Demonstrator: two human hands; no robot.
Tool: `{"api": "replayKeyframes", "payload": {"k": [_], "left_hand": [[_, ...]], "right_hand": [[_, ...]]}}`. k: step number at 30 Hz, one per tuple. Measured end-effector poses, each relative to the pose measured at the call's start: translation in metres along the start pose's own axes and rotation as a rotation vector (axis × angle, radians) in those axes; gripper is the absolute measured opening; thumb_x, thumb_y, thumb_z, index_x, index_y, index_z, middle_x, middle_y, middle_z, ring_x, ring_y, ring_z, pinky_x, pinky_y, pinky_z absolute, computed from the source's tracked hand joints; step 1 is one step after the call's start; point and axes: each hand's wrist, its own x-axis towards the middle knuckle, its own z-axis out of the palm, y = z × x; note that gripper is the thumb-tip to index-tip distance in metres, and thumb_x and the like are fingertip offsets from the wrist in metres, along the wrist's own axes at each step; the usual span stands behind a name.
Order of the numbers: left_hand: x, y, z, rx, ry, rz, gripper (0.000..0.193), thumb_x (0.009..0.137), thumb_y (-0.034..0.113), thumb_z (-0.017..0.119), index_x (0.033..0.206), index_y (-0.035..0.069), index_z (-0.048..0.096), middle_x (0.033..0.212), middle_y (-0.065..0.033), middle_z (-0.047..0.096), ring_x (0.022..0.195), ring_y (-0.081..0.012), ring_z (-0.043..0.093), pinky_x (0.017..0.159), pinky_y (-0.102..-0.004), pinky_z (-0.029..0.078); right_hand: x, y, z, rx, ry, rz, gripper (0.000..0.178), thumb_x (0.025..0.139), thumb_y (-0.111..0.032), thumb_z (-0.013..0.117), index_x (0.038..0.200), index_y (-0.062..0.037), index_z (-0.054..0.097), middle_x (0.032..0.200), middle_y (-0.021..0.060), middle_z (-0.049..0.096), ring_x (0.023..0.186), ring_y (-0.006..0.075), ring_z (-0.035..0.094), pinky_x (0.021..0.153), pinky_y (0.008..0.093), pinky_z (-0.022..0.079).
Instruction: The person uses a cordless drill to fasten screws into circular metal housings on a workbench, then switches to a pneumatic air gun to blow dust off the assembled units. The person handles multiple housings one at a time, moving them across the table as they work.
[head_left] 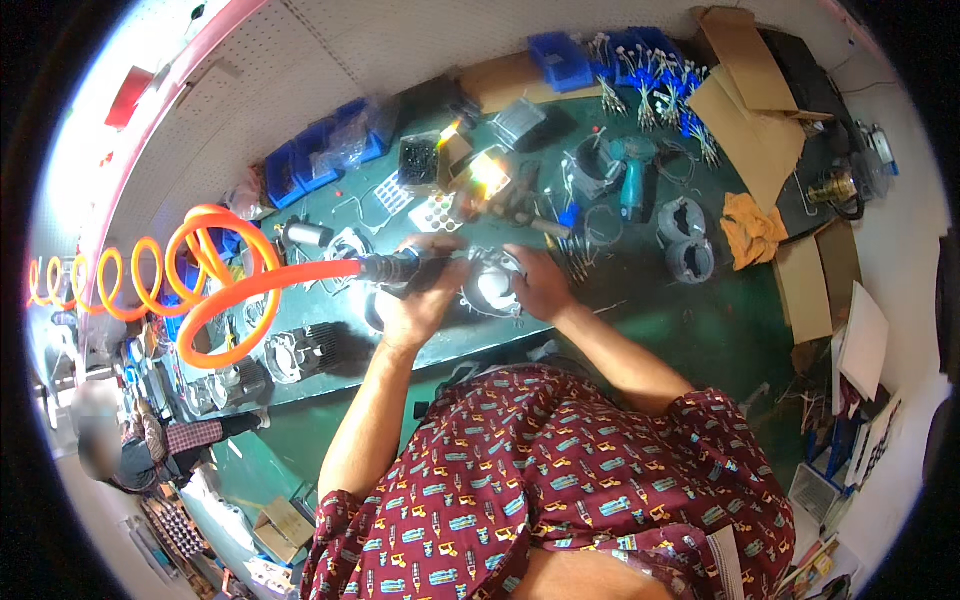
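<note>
My left hand [425,295] is closed around a dark air tool [392,268], whose rear end joins an orange coiled air hose [318,273]. The tool's front end is hidden by my fingers, close to the left side of a round grey metal housing [490,284]. A pale round part shows inside that housing. On its other side, my right hand [542,284] grips the rim with thumb and fingers. The housing is near the front edge of the green workbench [440,345].
Finned metal housings [300,352] stand along the front left. Grey ring-shaped parts [686,240], a teal cordless drill [634,178] and an orange cloth [752,231] lie to the right. Blue bins [325,150] and cable bundles [650,85] line the back. Another person [165,445] is at far left.
</note>
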Motion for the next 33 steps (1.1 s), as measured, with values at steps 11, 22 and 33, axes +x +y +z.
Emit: {"api": "replayKeyframes", "payload": {"k": [11, 22, 33], "left_hand": [[0.006, 0.044, -0.017, -0.437, 0.146, 0.270, 0.023, 0.087, 0.004, 0.070, 0.107, 0.005, 0.059, 0.107, -0.0135, 0.068, 0.099, -0.0222, 0.064, 0.088, -0.0358, 0.052], [-0.015, 0.060, -0.050, -0.507, 0.410, 0.159, 0.024, 0.084, 0.000, 0.067, 0.104, 0.008, 0.057, 0.101, -0.0122, 0.068, 0.098, -0.0266, 0.067, 0.094, -0.0440, 0.051], [-0.107, 0.078, -0.083, -0.370, 0.645, 0.081, 0.025, 0.082, 0.008, 0.073, 0.101, 0.004, 0.058, 0.097, -0.0130, 0.066, 0.094, -0.0263, 0.065, 0.087, -0.0438, 0.052]], "right_hand": [[0.003, 0.001, 0.002, 0.033, 0.045, 0.005, 0.047, 0.084, -0.005, 0.055, 0.131, -0.0018, 0.056, 0.124, 0.0227, 0.062, 0.114, 0.0407, 0.056, 0.102, 0.0464, 0.043], [0.025, -0.029, -0.015, -0.254, 0.047, -0.136, 0.031, 0.075, -0.011, 0.068, 0.106, -0.0050, 0.068, 0.132, 0.0185, 0.058, 0.124, 0.0375, 0.050, 0.102, 0.0501, 0.041], [0.034, -0.103, -0.048, 0.076, -0.004, -0.240, 0.013, 0.082, -0.006, 0.069, 0.095, -0.0012, 0.069, 0.110, 0.0169, 0.069, 0.103, 0.0324, 0.063, 0.093, 0.0402, 0.051]]}}
